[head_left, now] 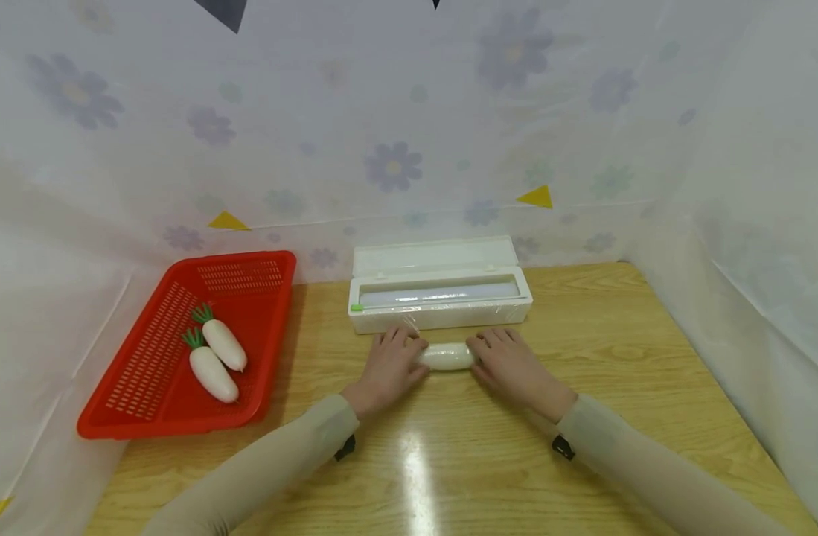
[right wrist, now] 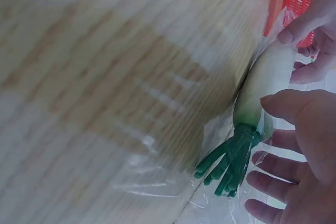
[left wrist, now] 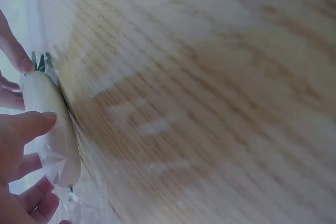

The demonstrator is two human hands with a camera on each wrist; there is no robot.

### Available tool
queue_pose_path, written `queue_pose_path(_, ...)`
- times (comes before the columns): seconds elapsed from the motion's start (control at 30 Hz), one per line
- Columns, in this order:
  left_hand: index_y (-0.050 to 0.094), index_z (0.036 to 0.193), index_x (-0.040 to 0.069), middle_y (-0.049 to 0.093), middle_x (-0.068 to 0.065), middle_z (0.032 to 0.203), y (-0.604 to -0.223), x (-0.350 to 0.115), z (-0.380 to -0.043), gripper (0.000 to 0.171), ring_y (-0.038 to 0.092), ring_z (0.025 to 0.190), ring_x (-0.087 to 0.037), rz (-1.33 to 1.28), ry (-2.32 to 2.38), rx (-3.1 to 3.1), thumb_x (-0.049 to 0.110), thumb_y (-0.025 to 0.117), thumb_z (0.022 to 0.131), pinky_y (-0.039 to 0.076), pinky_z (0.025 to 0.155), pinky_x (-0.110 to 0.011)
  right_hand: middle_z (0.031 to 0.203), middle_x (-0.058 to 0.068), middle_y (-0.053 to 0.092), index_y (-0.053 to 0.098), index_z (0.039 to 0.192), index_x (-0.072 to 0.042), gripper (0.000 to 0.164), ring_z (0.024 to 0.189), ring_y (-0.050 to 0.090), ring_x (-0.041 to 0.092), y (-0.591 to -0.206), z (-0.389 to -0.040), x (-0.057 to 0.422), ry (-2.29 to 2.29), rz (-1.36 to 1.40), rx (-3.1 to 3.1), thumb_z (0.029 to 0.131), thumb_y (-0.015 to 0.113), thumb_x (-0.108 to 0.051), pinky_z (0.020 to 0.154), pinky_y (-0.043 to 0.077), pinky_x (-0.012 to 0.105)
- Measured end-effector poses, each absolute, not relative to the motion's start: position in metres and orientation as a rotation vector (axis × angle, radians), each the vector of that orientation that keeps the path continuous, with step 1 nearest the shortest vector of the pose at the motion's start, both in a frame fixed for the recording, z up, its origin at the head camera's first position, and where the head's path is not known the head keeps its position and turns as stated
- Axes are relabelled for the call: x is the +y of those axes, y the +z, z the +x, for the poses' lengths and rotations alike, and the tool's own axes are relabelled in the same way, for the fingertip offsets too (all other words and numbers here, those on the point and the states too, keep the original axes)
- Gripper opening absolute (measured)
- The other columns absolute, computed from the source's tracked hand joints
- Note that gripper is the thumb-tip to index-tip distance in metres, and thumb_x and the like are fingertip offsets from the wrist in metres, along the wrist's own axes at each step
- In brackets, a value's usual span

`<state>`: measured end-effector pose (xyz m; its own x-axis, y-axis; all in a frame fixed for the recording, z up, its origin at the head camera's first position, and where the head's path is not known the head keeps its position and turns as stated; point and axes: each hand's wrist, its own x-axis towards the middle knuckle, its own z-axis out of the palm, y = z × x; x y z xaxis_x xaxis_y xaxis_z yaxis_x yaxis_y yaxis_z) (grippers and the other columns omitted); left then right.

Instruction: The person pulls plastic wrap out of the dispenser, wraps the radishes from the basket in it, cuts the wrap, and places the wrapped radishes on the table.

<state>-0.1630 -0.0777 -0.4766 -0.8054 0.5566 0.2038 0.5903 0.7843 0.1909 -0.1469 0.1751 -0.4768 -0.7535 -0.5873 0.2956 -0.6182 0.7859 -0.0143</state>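
A white radish (head_left: 446, 356) with green leaf stalks (right wrist: 231, 161) lies sideways on the table, wrapped in clear plastic film (left wrist: 86, 203). My left hand (head_left: 390, 370) holds its root end, thumb on the near side and fingers on the far side. At the leafy end my right hand (head_left: 516, 372) grips it, the thumb against the white body and the other fingers spread behind. Loose film sticks out past both ends in the wrist views. Just beyond the hands stands a white cling film box (head_left: 438, 318), lid up, with a film roll (head_left: 442, 292) inside.
To the left sits a red plastic basket (head_left: 264, 372) holding two more white radishes (head_left: 213, 376) with green tops. A wooden table (head_left: 616, 357) carries everything. Flower-patterned sheeting (head_left: 409, 112) hangs behind the table and along its sides.
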Motion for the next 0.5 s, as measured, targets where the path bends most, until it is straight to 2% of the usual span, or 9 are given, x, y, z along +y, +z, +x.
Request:
queue_pose_path(0.3, 0.058, 0.125, 0.019, 0.053, -0.001, 0.117, -0.4781, -0.0773, -0.1672, 0.042, 0.042, 0.113, -0.021, -0.912, -0.333, -2.857, 0.036, 0.065, 0.088, 0.033, 0.093, -0.044, 0.111, 0.012, 0.055, 0.053, 0.127, 0.0, 0.054, 0.104, 0.05, 0.03, -0.4815, -0.1522, 0.1721, 0.128, 0.917, -2.721, 0.085, 0.068, -0.03, 0.09, 0.038, 0.048)
queue_pose_path(0.5, 0.054, 0.122, 0.018, 0.057, 0.0, 0.117, -0.4765, -0.0775, -0.1729, 0.042, 0.045, 0.112, -0.021, -0.886, -0.385, -2.874, 0.036, 0.066, 0.087, 0.033, 0.093, -0.043, 0.107, 0.009, 0.059, 0.052, 0.124, -0.006, 0.047, 0.102, 0.052, 0.028, -0.4812, -0.1569, 0.1701, 0.156, 0.885, -2.708, 0.084, 0.067, -0.026, 0.089, 0.038, 0.046)
